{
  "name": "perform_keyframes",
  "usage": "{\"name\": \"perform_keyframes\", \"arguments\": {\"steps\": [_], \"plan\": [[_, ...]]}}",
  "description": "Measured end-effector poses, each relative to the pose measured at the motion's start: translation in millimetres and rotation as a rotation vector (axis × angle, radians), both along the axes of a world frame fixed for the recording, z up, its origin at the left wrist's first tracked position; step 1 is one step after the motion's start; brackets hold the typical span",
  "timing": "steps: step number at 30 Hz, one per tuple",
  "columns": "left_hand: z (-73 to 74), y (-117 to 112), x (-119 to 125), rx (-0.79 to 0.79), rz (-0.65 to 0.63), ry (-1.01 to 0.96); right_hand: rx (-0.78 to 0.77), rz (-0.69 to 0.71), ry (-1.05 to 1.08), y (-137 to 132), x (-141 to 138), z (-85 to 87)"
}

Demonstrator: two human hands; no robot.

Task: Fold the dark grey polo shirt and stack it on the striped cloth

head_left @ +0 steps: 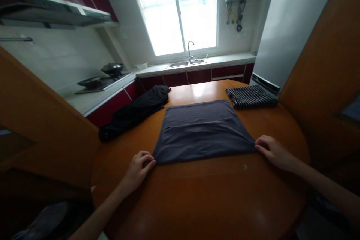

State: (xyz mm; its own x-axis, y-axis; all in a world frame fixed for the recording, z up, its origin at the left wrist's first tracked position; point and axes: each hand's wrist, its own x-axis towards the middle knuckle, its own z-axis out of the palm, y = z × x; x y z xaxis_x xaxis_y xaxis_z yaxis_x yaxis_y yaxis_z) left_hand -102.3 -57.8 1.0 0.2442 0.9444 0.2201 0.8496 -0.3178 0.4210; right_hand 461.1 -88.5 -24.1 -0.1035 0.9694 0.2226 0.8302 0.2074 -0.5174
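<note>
A dark grey-blue garment (pixel 202 138) lies spread on the wooden table, folded over so that a layer edge runs across its middle. Its exact kind cannot be made out. My left hand (pixel 138 169) pinches its near left corner between thumb and fingers. At the near right corner, my right hand (pixel 272 152) grips the cloth the same way. Between both hands the near edge is drawn fairly straight, with slight wrinkles in the fabric.
The wooden table (pixel 197 198) has rounded ends. A black garment (pixel 137 108) lies bunched at its left edge, partly overhanging. Folded black-and-white striped cloth (pixel 250 96) sits at the far right. Beyond are a counter with a sink (pixel 180 64), a stove with pans (pixel 111 69) and a fridge (pixel 289 22).
</note>
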Motion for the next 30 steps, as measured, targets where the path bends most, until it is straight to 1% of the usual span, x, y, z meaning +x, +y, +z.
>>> {"name": "perform_keyframes", "arguments": {"steps": [4,6,9,11,12,13,14,15,16,18,19,20,21,23,27,30], "plan": [[1.2,1.2,-2.3,-0.064,0.019,-0.051,-0.017,0.000,0.030,2.3,3.0,-2.4],[-0.5,1.7,-4.3,-0.068,0.030,-0.040,-0.037,0.012,0.024,3.9,5.3,-6.3],[-3.2,1.2,-3.5,-0.066,0.104,0.067,-0.056,0.009,-0.072,7.2,8.5,-13.3],[-1.3,-0.6,1.5,-0.047,0.161,0.139,-0.067,-0.027,-0.156,9.6,7.6,-14.0],[1.4,-2.1,5.4,-0.013,0.164,0.152,-0.059,-0.056,-0.191,10.5,5.5,-12.2],[5.0,-3.9,10.1,0.033,0.139,0.148,-0.031,-0.085,-0.218,11.0,1.9,-8.9],[9.4,-6.1,15.1,0.077,0.081,0.139,0.017,-0.102,-0.234,10.9,-3.1,-4.3],[14.0,-8.3,20.1,0.110,-0.008,0.135,0.080,-0.098,-0.240,9.9,-9.4,1.3],[18.4,-10.4,24.7,0.123,-0.117,0.144,0.145,-0.064,-0.240,8.0,-16.7,7.1],[24.9,-13.2,30.7,0.099,-0.335,0.198,0.233,0.099,-0.247,1.9,-31.9,17.6],[26.6,-13.7,31.6,0.084,-0.415,0.228,0.246,0.205,-0.265,-1.8,-38.5,21.3],[27.3,-13.4,31.0,0.079,-0.468,0.253,0.242,0.304,-0.292,-5.6,-43.5,23.6],[27.2,-12.4,29.1,0.084,-0.495,0.268,0.234,0.378,-0.324,-8.9,-46.5,24.5],[25.7,-9.5,22.5,0.103,-0.501,0.283,0.233,0.439,-0.380,-13.1,-46.4,22.3],[23.1,-3.4,9.5,0.080,-0.492,0.273,0.295,0.380,-0.418,-11.8,-32.0,10.5],[21.9,1.4,4.9,0.034,-0.523,0.240,0.305,0.361,-0.408,-6.9,-22.3,2.5]]}}
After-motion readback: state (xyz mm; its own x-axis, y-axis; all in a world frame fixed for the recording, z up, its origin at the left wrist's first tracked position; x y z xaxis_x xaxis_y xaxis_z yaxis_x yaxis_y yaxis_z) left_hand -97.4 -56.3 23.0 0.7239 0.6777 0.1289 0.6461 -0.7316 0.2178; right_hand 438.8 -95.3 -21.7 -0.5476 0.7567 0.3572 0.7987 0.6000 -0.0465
